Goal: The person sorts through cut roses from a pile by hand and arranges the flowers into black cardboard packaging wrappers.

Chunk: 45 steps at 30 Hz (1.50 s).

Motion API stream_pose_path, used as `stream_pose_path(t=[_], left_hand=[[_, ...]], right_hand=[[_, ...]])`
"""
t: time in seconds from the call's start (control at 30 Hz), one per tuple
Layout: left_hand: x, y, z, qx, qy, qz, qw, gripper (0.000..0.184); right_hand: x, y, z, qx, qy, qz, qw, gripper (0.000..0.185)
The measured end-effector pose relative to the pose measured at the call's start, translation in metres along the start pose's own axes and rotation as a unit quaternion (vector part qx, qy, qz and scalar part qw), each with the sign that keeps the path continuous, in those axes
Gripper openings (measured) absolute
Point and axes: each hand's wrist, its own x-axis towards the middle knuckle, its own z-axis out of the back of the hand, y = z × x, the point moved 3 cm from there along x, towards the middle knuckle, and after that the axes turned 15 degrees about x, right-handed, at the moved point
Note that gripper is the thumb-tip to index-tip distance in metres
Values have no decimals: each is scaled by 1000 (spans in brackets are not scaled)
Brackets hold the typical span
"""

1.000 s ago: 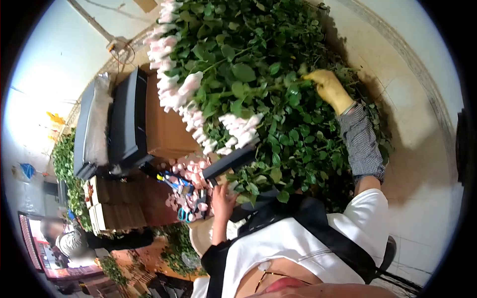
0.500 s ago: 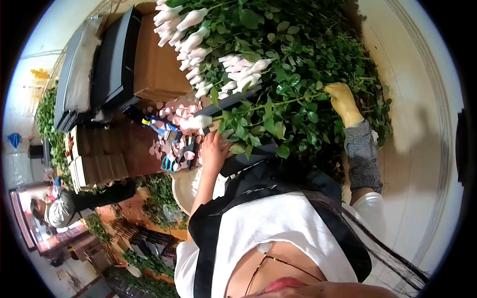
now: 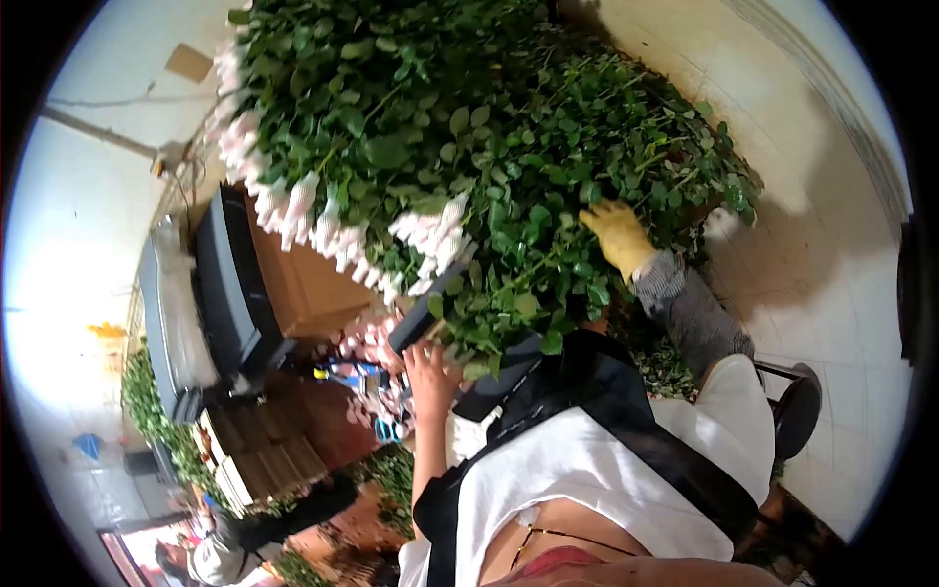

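Observation:
My bare left hand point(image 3: 431, 380) rests by the end of a dark padded bar point(image 3: 423, 315), its fingers apart among rose leaves. No stem shows in it. My right hand point(image 3: 618, 237), in a yellow glove, lies on the leafy stems with its fingers stretched out. A large pile of roses point(image 3: 391, 147) fills the view ahead, its leaves toward the right. White nets point(image 3: 293, 210) cover the blooms along the pile's left edge. A smaller bunch of netted roses point(image 3: 430, 233) lies just beyond the bar.
Pink petals point(image 3: 370, 339), a blue tool point(image 3: 354, 375) and blue-handled scissors point(image 3: 388, 428) lie left of my left hand. Farther left are a cardboard box point(image 3: 308, 284), dark panels point(image 3: 230, 284) and stacked cardboard point(image 3: 264, 455). Another person point(image 3: 220, 556) is at lower left. A stool point(image 3: 797, 406) stands at right.
The view has turned and shifted. The single netted rose stretched between my hands no longer shows there. My gloved right hand has opened from its grip on the stem.

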Motion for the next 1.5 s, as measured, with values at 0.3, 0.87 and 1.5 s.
stream_pose_path(t=[0.3, 0.87, 1.5], left_hand=[[-16, -2, -18, 30, 24, 84, 996, 60], [-21, -4, -25, -19, 12, 121, 992, 59], [-20, -9, -19, -15, 16, 139, 990, 56]], right_hand=[[16, -46, 22, 384, 166, -146, 897, 36], [321, 131, 71, -12, -159, 91, 983, 50], [243, 82, 140, 21, -133, 13, 991, 48]])
